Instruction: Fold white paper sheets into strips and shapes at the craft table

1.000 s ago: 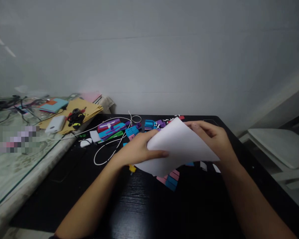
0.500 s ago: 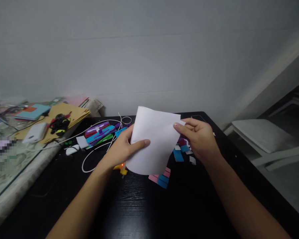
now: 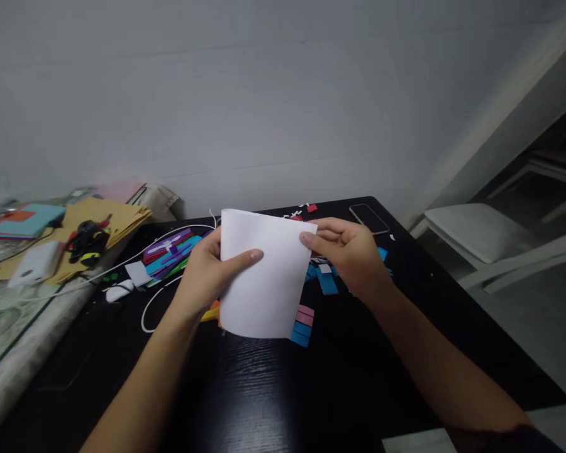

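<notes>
A white sheet of paper [image 3: 259,292], bent over at its left side, is held up above the black table between both hands. My left hand [image 3: 212,267] grips its left edge, thumb flat on the near face and the fingers hidden behind. At the upper right corner, my right hand [image 3: 351,251] pinches the paper between thumb and fingers. Below the sheet's lower right edge lies a pink and blue striped piece [image 3: 303,326]. Part of a yellow-orange tool [image 3: 211,313] shows beside the sheet's lower left; its kind is hidden.
Coloured strips [image 3: 172,251] and a looped white cable [image 3: 146,314] lie at left, near a white mouse [image 3: 119,290]. Blue cut pieces [image 3: 328,282] lie under my right hand. A phone-shaped outline [image 3: 368,218] is at the back right. A white chair [image 3: 471,233] stands right of the table [image 3: 358,390].
The view has swung right, and the paper sits further left in it. The paper is turned more upright, with both hands still on it. More red and white scraps show behind it.
</notes>
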### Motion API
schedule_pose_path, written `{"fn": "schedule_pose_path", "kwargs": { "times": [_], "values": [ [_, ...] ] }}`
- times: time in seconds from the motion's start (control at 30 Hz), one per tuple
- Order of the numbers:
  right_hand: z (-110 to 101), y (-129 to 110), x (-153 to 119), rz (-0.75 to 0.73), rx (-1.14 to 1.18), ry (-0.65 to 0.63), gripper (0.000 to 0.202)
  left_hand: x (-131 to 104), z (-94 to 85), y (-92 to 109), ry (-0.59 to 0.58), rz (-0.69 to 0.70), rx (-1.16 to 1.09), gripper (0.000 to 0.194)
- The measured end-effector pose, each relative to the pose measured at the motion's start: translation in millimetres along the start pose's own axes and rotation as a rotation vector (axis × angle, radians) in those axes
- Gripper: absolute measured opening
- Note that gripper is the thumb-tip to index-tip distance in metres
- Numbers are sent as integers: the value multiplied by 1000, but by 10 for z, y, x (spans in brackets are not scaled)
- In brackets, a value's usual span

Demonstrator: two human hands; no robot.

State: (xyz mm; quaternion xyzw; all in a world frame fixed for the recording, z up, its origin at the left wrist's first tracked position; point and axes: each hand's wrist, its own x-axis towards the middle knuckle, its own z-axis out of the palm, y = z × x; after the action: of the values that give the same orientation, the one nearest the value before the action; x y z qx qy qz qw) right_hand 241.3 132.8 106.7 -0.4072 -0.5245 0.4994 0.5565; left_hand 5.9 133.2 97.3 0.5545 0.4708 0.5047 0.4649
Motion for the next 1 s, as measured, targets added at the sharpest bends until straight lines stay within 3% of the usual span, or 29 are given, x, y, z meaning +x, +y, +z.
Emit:
{"fn": "schedule_pose_path", "kwargs": {
  "times": [0.23, 0.63, 1.0],
  "values": [
    [-2, 25, 12, -5, -3, -10, 21, -24, -5, 32, 68, 54, 74, 52],
    [39, -6, -23, -23, 52, 26, 27, -48, 35, 74, 94, 47, 105, 48],
    [32, 30, -23, -42, 33, 27, 27, -26, 44, 55, 138, 82, 259, 57]
  ]
}}
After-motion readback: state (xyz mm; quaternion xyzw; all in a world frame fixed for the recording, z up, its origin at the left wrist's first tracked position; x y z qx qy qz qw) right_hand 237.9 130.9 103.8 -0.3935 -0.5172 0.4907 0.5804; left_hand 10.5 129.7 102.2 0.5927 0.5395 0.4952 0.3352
